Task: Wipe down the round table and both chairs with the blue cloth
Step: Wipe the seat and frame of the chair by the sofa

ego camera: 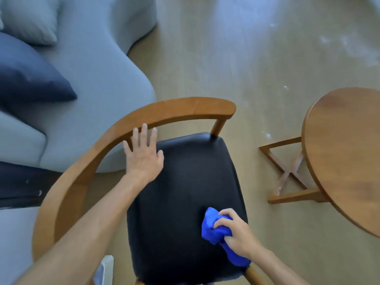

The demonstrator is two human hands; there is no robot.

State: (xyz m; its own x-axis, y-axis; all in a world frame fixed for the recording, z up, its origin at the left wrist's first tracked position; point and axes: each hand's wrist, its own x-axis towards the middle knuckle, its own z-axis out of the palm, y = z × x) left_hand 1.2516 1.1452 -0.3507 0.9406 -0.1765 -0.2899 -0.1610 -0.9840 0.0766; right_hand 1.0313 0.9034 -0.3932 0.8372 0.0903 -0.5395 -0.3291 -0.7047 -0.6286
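Under the right hand (pixel 236 237) fingers curled round the bunched blue cloth (pixel 213 229), wipe risks missing the seat (pixel 185 182) beyond the flat, empty left hand (pixel 144 155).

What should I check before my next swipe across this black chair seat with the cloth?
1. Blue cloth gripped by right hand: ok.
2. Cloth touching the black seat: ok, near its front right corner.
3. Left hand steadying the chair: ok, fingers flat at the seat's back edge by the curved wooden backrest.
4. Swipe path free: not ok, the left hand lies on the seat.
5. Round table wiped: cannot tell.
6. Second chair: cannot tell, not in view.
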